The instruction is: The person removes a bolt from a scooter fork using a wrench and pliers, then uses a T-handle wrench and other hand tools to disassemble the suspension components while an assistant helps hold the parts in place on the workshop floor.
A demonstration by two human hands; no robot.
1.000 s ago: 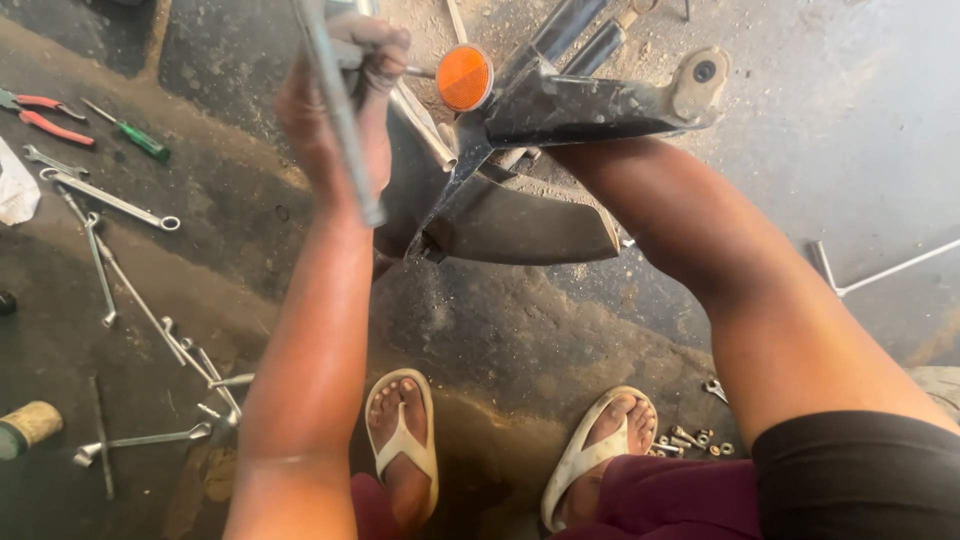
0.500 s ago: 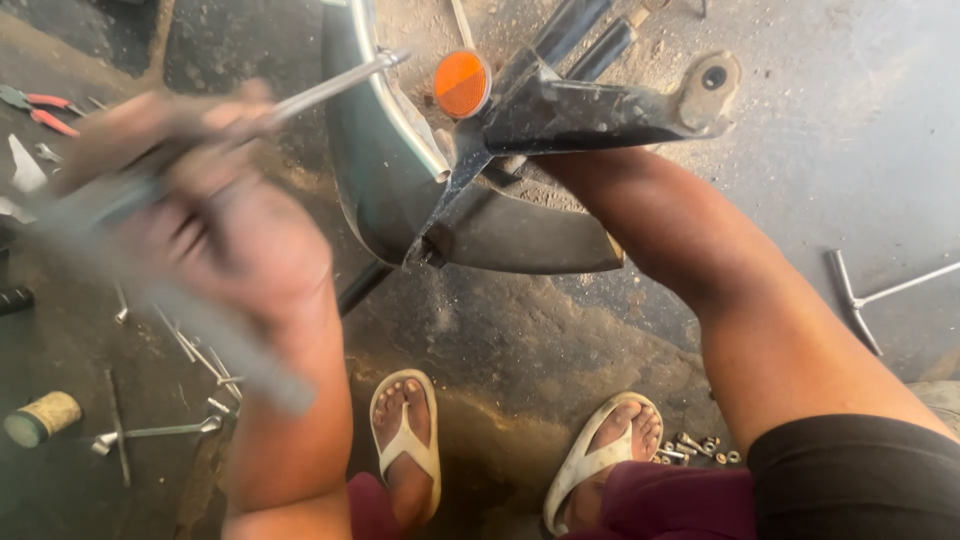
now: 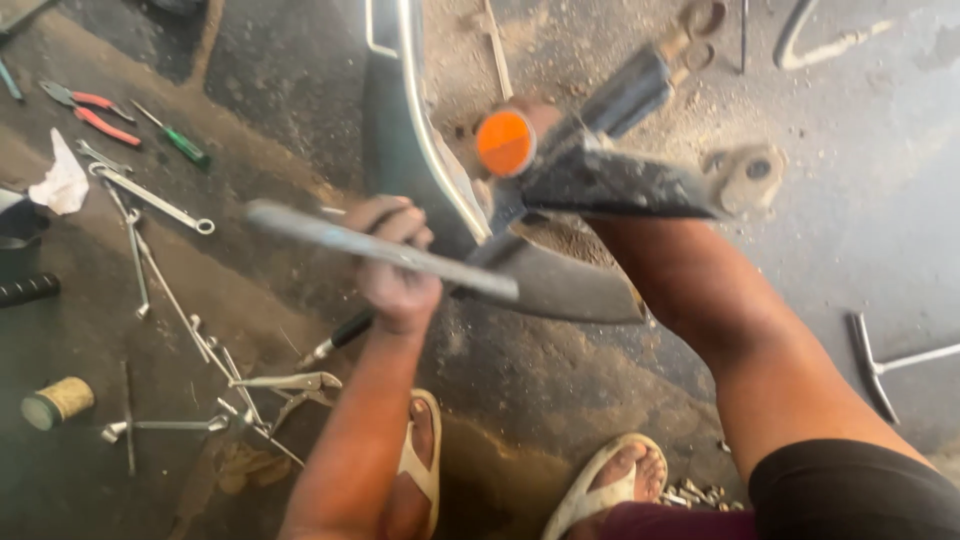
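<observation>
My left hand (image 3: 395, 268) is closed around a long grey metal bar (image 3: 330, 238), held crosswise in front of a dark curved fender (image 3: 400, 150). The bar's right end reaches the fender's lower flare. A round orange reflector (image 3: 505, 142) sits on a dark metal bracket (image 3: 620, 185) that ends in a lug with a hole (image 3: 745, 175). My right forearm (image 3: 700, 290) runs up beneath that bracket. The right hand is almost wholly hidden behind the reflector and bracket, so its grip cannot be seen.
On the ground at left lie spanners (image 3: 150, 200), red-handled pliers (image 3: 90, 110), a green screwdriver (image 3: 180, 145), locking pliers (image 3: 290, 385), a white rag (image 3: 62, 180) and a spool (image 3: 55, 400). A T-handle wrench (image 3: 880, 365) lies at right. Small bolts (image 3: 690, 492) sit by my sandalled feet.
My left hand has swung the bar from upright near the top, out to the left, and now holds it crosswise before the fender. My right arm stays under the bracket.
</observation>
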